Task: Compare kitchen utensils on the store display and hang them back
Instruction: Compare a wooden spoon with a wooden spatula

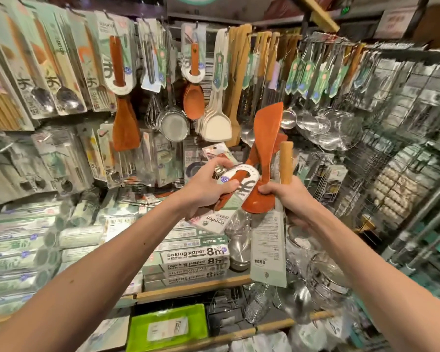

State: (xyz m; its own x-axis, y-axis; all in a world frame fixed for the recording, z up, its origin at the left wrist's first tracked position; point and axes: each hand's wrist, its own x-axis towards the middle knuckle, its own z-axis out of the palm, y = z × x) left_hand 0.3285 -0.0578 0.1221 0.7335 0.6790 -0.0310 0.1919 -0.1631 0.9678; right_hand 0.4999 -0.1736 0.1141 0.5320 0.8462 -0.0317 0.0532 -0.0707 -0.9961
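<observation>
Your left hand (208, 185) grips a carded spatula (266, 134), blade up; your right hand (288, 196) grips a pale handle (286, 158). Hooks (197, 23) sit above, ahead.

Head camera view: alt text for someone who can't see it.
Two hands hold wooden utensils before a store's hanging display: the left hand grips a carded red-brown spatula, the right hand a red-brown spoon and a pale-handled tool.

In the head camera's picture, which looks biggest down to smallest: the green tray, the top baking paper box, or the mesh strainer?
1. green tray: clearly largest, though it is also nearest the camera.
2. top baking paper box.
3. mesh strainer: its round bowl is only a little smaller than the box. It hangs farther back, so that ranking is unsure.
</observation>
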